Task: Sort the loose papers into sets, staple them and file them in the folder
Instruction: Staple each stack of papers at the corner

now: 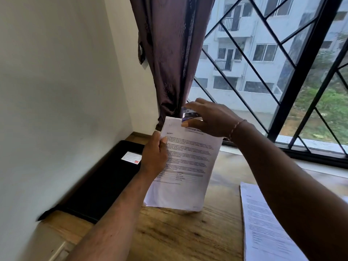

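Nearest you, under your right forearm, a second stack of printed sheets (263, 228) lay flat on the wooden table (178, 236), seemingly waiting its turn. Your left hand (153, 157) was closed on the left edge of the paper set (185, 162), thumb on the front and fingers behind, holding it nearly upright off the table, probably so the pages stayed squared and the top edge faced your other hand. Your right hand (211, 117) was wrapped around a small stapler (190, 115) at that top edge, thumb beneath and fingers over it; the stapler seemed to straddle the sheets, though I could not tell whether it was pressed down. To the left of your left hand, a black folder (101, 185) with a white label lay closed on the table against the wall (56, 91), within reach for filing. Beyond your hands a brown curtain (173, 53) hung in the corner, and a barred window (273, 72) looked onto a pale apartment block.
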